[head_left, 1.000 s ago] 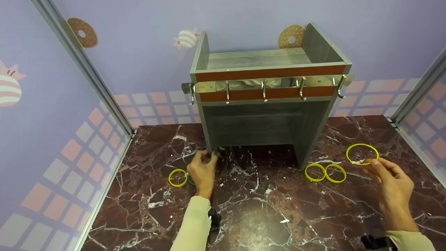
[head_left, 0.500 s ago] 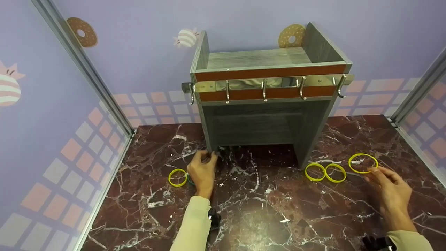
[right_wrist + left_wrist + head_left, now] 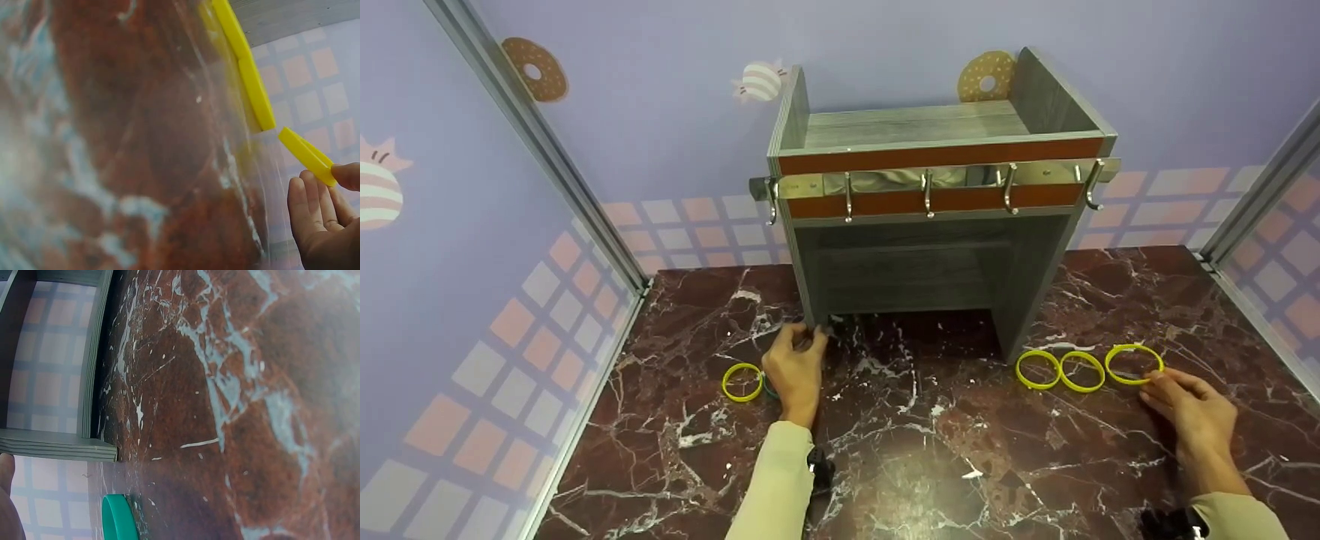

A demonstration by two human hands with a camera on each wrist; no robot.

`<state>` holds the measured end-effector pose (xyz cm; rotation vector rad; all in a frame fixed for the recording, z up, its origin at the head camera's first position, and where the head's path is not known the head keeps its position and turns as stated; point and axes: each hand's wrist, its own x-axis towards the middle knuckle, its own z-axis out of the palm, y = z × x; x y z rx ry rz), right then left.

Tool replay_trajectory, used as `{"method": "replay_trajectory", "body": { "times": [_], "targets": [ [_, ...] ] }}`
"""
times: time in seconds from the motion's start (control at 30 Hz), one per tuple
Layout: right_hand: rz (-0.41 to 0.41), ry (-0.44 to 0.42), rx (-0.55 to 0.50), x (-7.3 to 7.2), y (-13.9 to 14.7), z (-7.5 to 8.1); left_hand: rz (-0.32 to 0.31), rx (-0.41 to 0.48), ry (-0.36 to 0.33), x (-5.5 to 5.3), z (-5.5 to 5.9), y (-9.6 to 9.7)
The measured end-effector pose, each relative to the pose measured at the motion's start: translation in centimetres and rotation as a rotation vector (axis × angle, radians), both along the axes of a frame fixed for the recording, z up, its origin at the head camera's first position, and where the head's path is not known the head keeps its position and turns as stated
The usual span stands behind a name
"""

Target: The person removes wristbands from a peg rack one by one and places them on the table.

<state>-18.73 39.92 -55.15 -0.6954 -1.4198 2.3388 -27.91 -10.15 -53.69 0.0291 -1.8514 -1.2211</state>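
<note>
A yellow ring, like a wristband, is pinched at its right edge between thumb and fingers of my right hand. In the right wrist view the pinched ring is tilted above the tabletop. Two more yellow rings lie touching each other, just left of it. My left hand grips the lower front edge of the left side panel of a grey wooden shelf. Beside that hand lie a yellow ring and a green ring, the green one mostly hidden in the head view.
Across the shelf's front runs a metal rail with several hooks. The shelf stands against the back wall on a dark red marbled tabletop. Patterned side walls bound the table left and right.
My right hand has lowered the yellow ring and brought it slightly left, close to the two yellow rings on the table. My left hand stays in place on the shelf panel.
</note>
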Motion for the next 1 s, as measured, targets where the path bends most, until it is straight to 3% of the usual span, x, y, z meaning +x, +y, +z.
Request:
{"method": "replay_trajectory", "body": {
  "times": [0.33, 0.6, 0.8, 1.0],
  "targets": [
    [0.043, -0.056, 0.045, 0.0, 0.1, -0.8, 0.015, -0.012, -0.019, -0.1, -0.2, -0.2],
    [0.099, -0.118, 0.175, -0.2, 0.3, -1.0, -0.019, -0.013, -0.012, -0.3, -0.3, -0.6],
    [0.142, -0.211, 0.36, -0.3, 0.3, -1.3, -0.059, -0.051, 0.007, -0.1, -0.4, -1.1],
    [0.202, -0.293, 0.587, -0.3, 0.5, -1.4, -0.075, -0.172, 0.013, 0.3, -0.3, -2.0]
  ]
}}
